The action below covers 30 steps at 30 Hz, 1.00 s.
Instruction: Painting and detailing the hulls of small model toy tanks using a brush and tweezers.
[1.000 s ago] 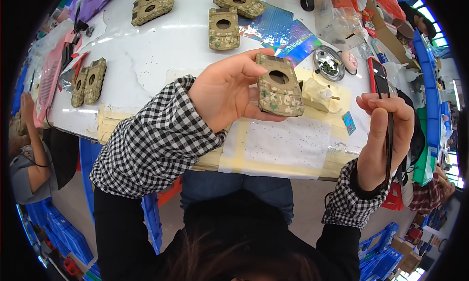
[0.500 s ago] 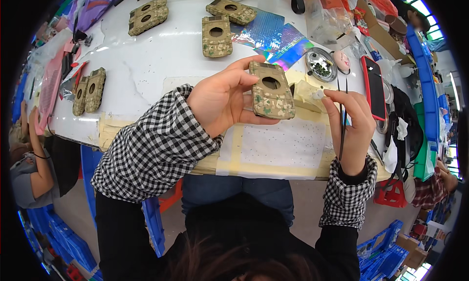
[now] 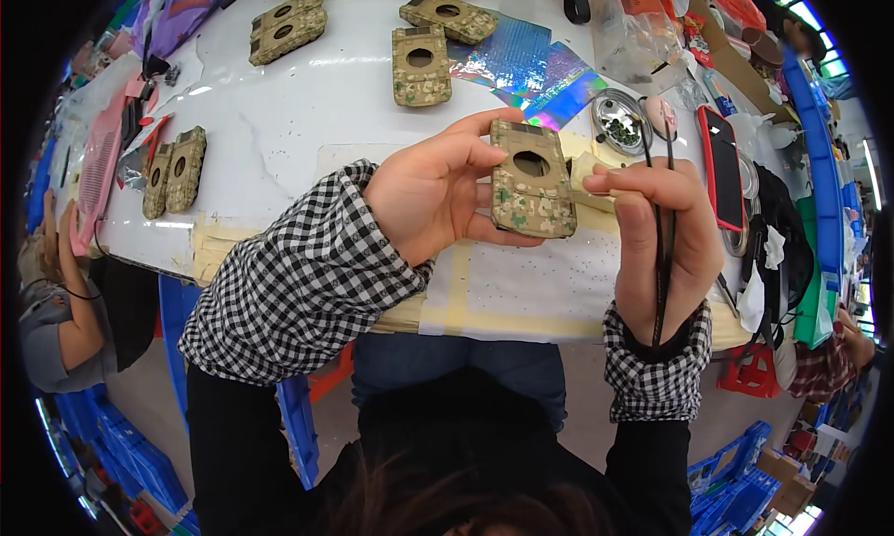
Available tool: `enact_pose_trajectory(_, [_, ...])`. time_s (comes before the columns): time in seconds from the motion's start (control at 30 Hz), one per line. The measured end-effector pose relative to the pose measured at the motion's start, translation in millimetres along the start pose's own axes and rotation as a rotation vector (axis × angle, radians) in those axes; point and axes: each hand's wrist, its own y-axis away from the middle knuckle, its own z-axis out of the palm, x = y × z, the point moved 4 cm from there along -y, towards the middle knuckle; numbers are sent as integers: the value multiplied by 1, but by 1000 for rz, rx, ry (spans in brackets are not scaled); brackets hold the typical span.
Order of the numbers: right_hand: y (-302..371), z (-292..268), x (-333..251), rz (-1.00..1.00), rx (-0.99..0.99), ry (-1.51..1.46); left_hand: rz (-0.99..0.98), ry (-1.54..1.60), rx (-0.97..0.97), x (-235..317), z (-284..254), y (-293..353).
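My left hand (image 3: pixel 424 191) grips a toy tank hull (image 3: pixel 533 201) in green, tan and brown camouflage, with a round hole in its top. To its right, my right hand (image 3: pixel 675 224) is closed, with black tweezers (image 3: pixel 663 266) tucked between its fingers and their tips pointing away from me. Its thumb and forefinger also pinch a small pale piece, mostly covered by the fingers. Behind them stands a yellowish block (image 3: pixel 582 177), partly hidden by the hull and my right hand. A round clear dish (image 3: pixel 617 119) holds small dark green pieces.
More camouflage hulls lie on the white table: one pair (image 3: pixel 289 26) at far left, another pair (image 3: pixel 174 173) at left, and two near shiny blue sheets (image 3: pixel 521 56). A red-framed phone (image 3: pixel 722 168), plastic bags (image 3: pixel 643 33) and a dotted white sheet (image 3: pixel 521 294) also lie there.
My right hand has turned and come nearer the hull, its pinched piece now mostly hidden by the fingers. The hull has shifted slightly right with my left hand.
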Motion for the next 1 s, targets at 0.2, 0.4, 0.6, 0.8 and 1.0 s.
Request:
enact_pose_trajectory(0.2, [3,12,5,47,-11,-165,11,-2,-29,0,1,3])
enact_pose_trajectory(0.4, [5,13,6,62,-15,-162,13,-3,-21,-1,1,3])
enact_pose_trajectory(0.6, [5,11,3,50,-21,-138,17,-19,-19,-1,3,5])
enact_pose_trajectory(0.8, [6,11,4,39,-17,-133,21,-5,-22,-2,5,4])
enact_pose_trajectory(1.0, [8,9,5,124,-8,-200,22,-9,-15,-1,7,5])
